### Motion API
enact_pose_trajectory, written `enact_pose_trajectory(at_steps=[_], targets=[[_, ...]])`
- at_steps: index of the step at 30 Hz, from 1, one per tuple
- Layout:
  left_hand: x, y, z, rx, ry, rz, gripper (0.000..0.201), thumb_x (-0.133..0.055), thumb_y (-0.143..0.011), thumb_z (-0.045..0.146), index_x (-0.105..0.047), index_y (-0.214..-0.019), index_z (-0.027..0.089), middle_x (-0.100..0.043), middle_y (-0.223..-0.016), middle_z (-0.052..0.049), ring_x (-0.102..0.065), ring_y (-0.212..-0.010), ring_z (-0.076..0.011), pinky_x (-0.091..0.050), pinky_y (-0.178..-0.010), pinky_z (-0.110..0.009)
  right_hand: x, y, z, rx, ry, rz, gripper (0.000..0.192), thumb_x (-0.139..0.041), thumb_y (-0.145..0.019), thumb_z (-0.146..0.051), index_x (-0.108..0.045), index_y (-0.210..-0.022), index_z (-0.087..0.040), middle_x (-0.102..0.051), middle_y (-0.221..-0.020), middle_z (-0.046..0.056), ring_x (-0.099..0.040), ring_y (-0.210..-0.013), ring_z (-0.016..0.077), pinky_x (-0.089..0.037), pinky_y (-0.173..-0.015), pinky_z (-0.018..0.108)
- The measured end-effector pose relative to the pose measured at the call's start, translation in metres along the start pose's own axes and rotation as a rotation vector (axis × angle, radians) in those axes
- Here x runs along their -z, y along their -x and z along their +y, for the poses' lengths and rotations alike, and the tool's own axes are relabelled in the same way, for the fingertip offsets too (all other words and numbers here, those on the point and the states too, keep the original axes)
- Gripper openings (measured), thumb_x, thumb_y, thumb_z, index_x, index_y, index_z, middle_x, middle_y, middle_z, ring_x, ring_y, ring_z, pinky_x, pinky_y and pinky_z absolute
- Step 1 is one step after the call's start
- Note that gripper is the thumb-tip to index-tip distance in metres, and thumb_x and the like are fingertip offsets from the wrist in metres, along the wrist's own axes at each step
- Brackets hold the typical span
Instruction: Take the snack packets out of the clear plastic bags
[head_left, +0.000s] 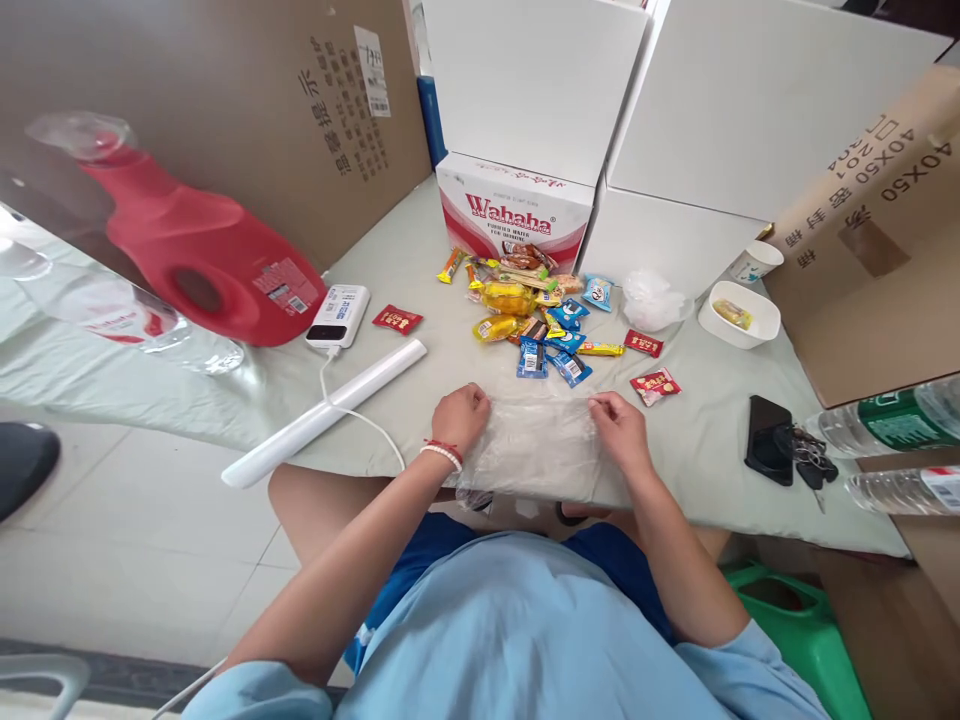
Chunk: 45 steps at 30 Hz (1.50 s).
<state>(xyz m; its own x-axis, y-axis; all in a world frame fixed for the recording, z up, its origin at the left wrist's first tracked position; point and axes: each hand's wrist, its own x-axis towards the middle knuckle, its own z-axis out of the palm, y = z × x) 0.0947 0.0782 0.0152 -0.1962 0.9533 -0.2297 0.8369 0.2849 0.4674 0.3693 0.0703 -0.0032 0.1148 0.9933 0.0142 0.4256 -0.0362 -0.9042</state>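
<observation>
Between my two hands a clear plastic bag is spread flat at the table's near edge, and part of it hangs over that edge. My left hand, with a red string and a white bead bracelet at the wrist, pinches its upper left corner. At the upper right corner my right hand grips it the same way. Just beyond the bag lies a pile of wrapped snacks in yellow, blue and brown packs. Red snack packets lie to the right of the pile, and another red packet lies to its left.
At left are a red jug, a water bottle, a power bank with a cable and a white bar. A Wahaha carton stands behind. Rightward are a crumpled bag, a white bowl, a black phone and keys.
</observation>
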Motion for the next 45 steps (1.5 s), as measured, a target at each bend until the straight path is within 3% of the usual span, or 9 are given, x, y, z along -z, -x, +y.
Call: enact_pose_trajectory(at_steps=[7,12,15,20,26,31,35,38,45], targets=[[0.003,0.006,-0.026,0.049,0.214,0.167,0.022,-0.053,-0.092,0.041,-0.064,-0.094,0.022,-0.066,-0.07,0.0,-0.062,-0.069,-0.021,-0.044,-0.068,-0.032,0.037,0.018,0.023,-0.144,-0.052,0.126,0.044,-0.068,-0.082,-0.062,-0.068,-0.094,-0.02,-0.066,-0.073,0.001,-0.051,-0.054,0.0146,-0.042,-0.051,0.027],[0.001,0.013,-0.017,-0.289,0.123,0.556,0.029,-0.05,-0.096,0.038,-0.067,-0.107,0.018,-0.07,-0.104,-0.013,-0.063,-0.103,-0.0287,-0.048,-0.092,-0.043,0.03,0.026,0.02,-0.185,-0.029,0.089,0.043,-0.066,-0.083,-0.062,-0.066,-0.095,-0.021,-0.064,-0.072,-0.001,-0.053,-0.053,0.0147,-0.043,-0.051,0.027],[-0.001,0.016,-0.013,-0.545,-0.047,0.356,0.031,-0.045,-0.101,0.036,-0.07,-0.109,0.019,-0.072,-0.116,-0.013,-0.061,-0.119,-0.0297,-0.046,-0.101,-0.047,0.036,0.031,0.02,-0.157,0.057,0.017,0.041,-0.062,-0.087,-0.061,-0.067,-0.094,-0.021,-0.064,-0.07,-0.001,-0.053,-0.054,0.015,-0.043,-0.053,0.028],[-0.022,0.026,-0.03,-0.6,-0.243,0.089,0.052,-0.05,-0.1,0.044,-0.056,-0.145,0.02,-0.048,-0.159,-0.017,-0.041,-0.15,-0.0327,-0.027,-0.122,-0.056,0.067,0.038,0.03,-0.169,0.235,-0.251,0.039,-0.059,-0.089,-0.058,-0.07,-0.096,-0.021,-0.067,-0.073,0.001,-0.057,-0.061,0.0176,-0.046,-0.06,0.03],[-0.028,0.027,-0.034,-0.573,-0.267,0.052,0.065,-0.037,-0.103,0.051,-0.037,-0.161,0.021,-0.033,-0.168,-0.015,-0.03,-0.157,-0.0321,-0.011,-0.127,-0.063,0.063,0.003,0.022,-0.075,0.391,-0.073,0.047,-0.063,-0.087,-0.053,-0.066,-0.12,-0.019,-0.072,-0.095,0.008,-0.067,-0.082,0.0238,-0.056,-0.08,0.039],[-0.026,0.016,-0.025,-0.456,-0.27,0.086,0.063,-0.031,-0.104,0.046,-0.036,-0.161,0.019,-0.03,-0.169,-0.015,-0.03,-0.157,-0.0311,-0.003,-0.126,-0.068,0.034,0.002,-0.011,0.252,0.644,0.107,0.042,-0.051,-0.097,-0.034,-0.066,-0.131,-0.015,-0.064,-0.131,0.021,-0.06,-0.122,0.0335,-0.048,-0.108,0.054],[-0.026,0.016,-0.027,-0.447,-0.284,0.101,0.064,-0.03,-0.104,0.048,-0.036,-0.161,0.019,-0.028,-0.17,-0.014,-0.027,-0.158,-0.0297,-0.001,-0.126,-0.067,0.021,0.052,-0.029,0.55,0.598,-0.399,0.043,-0.052,-0.1,-0.028,-0.063,-0.141,-0.023,-0.057,-0.151,0.013,-0.048,-0.143,0.0289,-0.039,-0.121,0.052],[-0.024,0.019,-0.034,-0.449,-0.288,0.099,0.065,-0.031,-0.104,0.049,-0.035,-0.161,0.018,-0.028,-0.17,-0.015,-0.028,-0.157,-0.0306,0.0,-0.126,-0.067,0.028,0.084,-0.032,0.517,0.549,-0.843,0.046,-0.059,-0.099,-0.029,-0.062,-0.144,-0.026,-0.047,-0.161,0.008,-0.04,-0.151,0.0281,-0.035,-0.125,0.052],[-0.023,0.026,-0.048,-0.52,-0.303,0.073,0.073,-0.039,-0.101,0.056,-0.031,-0.163,0.018,-0.025,-0.17,-0.016,-0.026,-0.158,-0.033,0.004,-0.126,-0.067,0.069,0.044,-0.06,0.196,0.242,-1.05,0.034,-0.056,-0.101,-0.044,-0.075,-0.125,-0.029,-0.077,-0.117,0.006,-0.071,-0.111,0.0227,-0.054,-0.102,0.039]])
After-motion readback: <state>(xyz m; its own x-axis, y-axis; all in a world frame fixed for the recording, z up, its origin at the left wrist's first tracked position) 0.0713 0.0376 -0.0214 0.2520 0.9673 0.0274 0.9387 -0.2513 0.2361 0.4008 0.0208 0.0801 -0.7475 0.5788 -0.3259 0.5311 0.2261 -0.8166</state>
